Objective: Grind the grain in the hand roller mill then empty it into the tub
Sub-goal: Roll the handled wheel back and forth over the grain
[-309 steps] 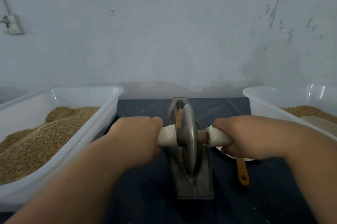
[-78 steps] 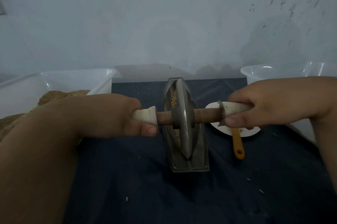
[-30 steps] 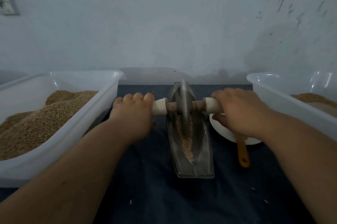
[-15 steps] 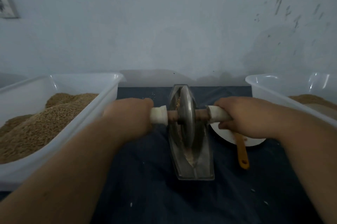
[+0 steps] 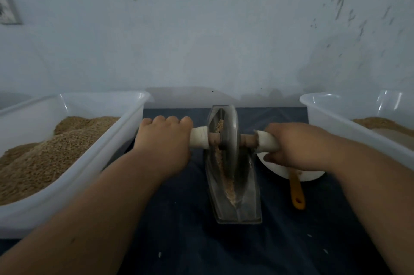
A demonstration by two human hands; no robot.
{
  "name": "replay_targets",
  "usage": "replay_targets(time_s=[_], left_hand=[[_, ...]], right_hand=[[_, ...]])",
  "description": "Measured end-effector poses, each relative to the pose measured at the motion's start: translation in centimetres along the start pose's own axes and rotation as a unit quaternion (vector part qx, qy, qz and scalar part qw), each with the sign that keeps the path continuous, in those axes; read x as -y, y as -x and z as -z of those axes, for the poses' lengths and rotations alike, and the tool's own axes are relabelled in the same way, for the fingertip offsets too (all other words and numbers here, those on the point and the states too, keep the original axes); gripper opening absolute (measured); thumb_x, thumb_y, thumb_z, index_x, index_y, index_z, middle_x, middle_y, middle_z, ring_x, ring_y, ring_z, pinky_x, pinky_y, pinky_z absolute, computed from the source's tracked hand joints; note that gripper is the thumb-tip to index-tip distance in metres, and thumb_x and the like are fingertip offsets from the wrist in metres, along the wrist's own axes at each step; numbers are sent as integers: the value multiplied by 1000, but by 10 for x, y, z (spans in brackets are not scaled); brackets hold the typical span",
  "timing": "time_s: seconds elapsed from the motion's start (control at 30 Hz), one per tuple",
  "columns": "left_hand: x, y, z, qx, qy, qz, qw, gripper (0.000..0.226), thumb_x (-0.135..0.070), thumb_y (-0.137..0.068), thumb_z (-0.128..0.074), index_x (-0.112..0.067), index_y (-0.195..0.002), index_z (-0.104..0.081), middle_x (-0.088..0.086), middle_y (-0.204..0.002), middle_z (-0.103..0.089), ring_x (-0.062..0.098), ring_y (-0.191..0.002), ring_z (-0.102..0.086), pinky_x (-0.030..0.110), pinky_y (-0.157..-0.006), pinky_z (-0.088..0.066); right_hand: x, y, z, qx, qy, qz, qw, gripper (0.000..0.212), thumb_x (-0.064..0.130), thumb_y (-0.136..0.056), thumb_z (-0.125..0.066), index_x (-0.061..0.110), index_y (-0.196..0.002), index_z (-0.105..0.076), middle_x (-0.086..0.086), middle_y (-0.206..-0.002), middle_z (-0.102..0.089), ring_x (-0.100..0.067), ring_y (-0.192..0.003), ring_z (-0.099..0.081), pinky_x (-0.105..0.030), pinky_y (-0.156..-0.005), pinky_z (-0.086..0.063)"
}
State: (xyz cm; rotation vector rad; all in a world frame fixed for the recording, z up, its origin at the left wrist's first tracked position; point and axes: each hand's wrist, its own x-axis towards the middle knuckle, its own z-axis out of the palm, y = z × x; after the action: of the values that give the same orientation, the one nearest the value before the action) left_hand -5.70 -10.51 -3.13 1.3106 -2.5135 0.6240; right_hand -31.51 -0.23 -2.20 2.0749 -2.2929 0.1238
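A boat-shaped metal trough point(image 5: 243, 203) lies on the dark cloth at the middle, with crushed grain point(image 5: 227, 187) along its groove. A metal roller wheel point(image 5: 229, 138) stands in the trough toward its far end, on a wooden axle with white-wrapped handles. My left hand point(image 5: 165, 140) grips the left handle point(image 5: 199, 139). My right hand point(image 5: 295, 147) grips the right handle point(image 5: 266, 142). A white tub point(image 5: 125, 131) at the left holds a heap of whole grain point(image 5: 44, 153). A second white tub point(image 5: 324, 115) at the right holds a brown heap point(image 5: 383, 123).
A white bowl point(image 5: 311, 176) with an orange-handled tool point(image 5: 296, 191) sits right of the trough, partly under my right hand. Dark cloth point(image 5: 246, 247) with a few stray grains covers the table. A pale wall point(image 5: 201, 39) rises right behind the tubs.
Over the last second the wheel has rolled back and forth along the trough: near the far end, then toward the middle, now toward the far end again. Both hands kept their grip.
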Motion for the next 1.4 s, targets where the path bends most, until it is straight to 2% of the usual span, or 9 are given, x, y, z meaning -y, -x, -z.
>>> replay_targets(time_s=[0.13,0.3,0.53,0.67,0.83,0.97,1.1,1.23,1.4], left_hand=[[14,14,29,150,78,-44,985,36,-54,-75,-68,-33,-83,-40,-11,-80,-55,7,-72,-54,29,-65,-45],[21,19,35,217,120,-44,968,30,-50,-75,-70,-34,-83,-46,-12,-81,-58,2,-73,-55,22,-62,-42],[3,-3,-10,-14,18,13,1000,29,-46,-86,-56,-27,-101,-41,-3,-100,-58,24,-92,-58,37,-76,-42],[-6,-2,-32,-105,-7,6,994,54,-37,-81,-62,-15,-128,-46,9,-117,-50,33,-104,-47,47,-101,-32],[-7,1,-20,-80,-21,-8,997,59,-49,-80,-62,-21,-128,-43,5,-117,-49,29,-106,-47,44,-97,-34],[2,4,6,57,33,0,998,41,-54,-82,-63,-28,-107,-43,-6,-98,-56,19,-89,-57,36,-77,-43],[16,17,30,200,99,-38,974,35,-57,-74,-68,-33,-84,-46,-11,-79,-57,3,-71,-55,25,-62,-44],[20,22,41,204,91,-47,974,33,-59,-73,-67,-33,-81,-48,-11,-76,-59,2,-67,-55,21,-57,-40],[9,6,13,91,66,-6,994,33,-55,-81,-60,-29,-87,-42,-11,-81,-55,12,-72,-54,32,-65,-43]], right_hand=[[7,31,38,118,-46,41,991,23,51,-79,-73,38,-88,-56,16,-81,-64,2,-73,-60,-16,-61,-44],[12,39,47,111,-36,63,991,15,46,-85,-67,38,-91,-57,21,-82,-62,3,-76,-58,-13,-62,-45],[5,-16,-20,-190,116,6,975,21,34,-90,-61,30,-109,-51,3,-96,-57,-18,-82,-53,-35,-69,-43],[-1,-32,-41,-224,115,-41,967,37,29,-89,-63,24,-123,-50,-3,-102,-55,-24,-88,-52,-35,-70,-35],[-5,-21,-33,-151,55,-23,987,38,42,-88,-67,32,-119,-48,1,-106,-56,-21,-93,-53,-38,-78,-45],[2,5,4,-37,11,24,999,29,42,-86,-68,43,-88,-39,12,-91,-58,-6,-79,-53,-29,-67,-44],[11,36,43,78,1,53,996,19,47,-83,-67,40,-94,-54,15,-79,-61,1,-74,-58,-16,-58,-43],[11,46,55,134,-39,63,988,18,48,-82,-68,38,-91,-57,36,-84,-57,15,-76,-54,-7,-62,-40],[4,13,16,32,-2,32,999,18,43,-89,-66,38,-96,-51,12,-92,-60,-5,-80,-56,-27,-72,-49]])
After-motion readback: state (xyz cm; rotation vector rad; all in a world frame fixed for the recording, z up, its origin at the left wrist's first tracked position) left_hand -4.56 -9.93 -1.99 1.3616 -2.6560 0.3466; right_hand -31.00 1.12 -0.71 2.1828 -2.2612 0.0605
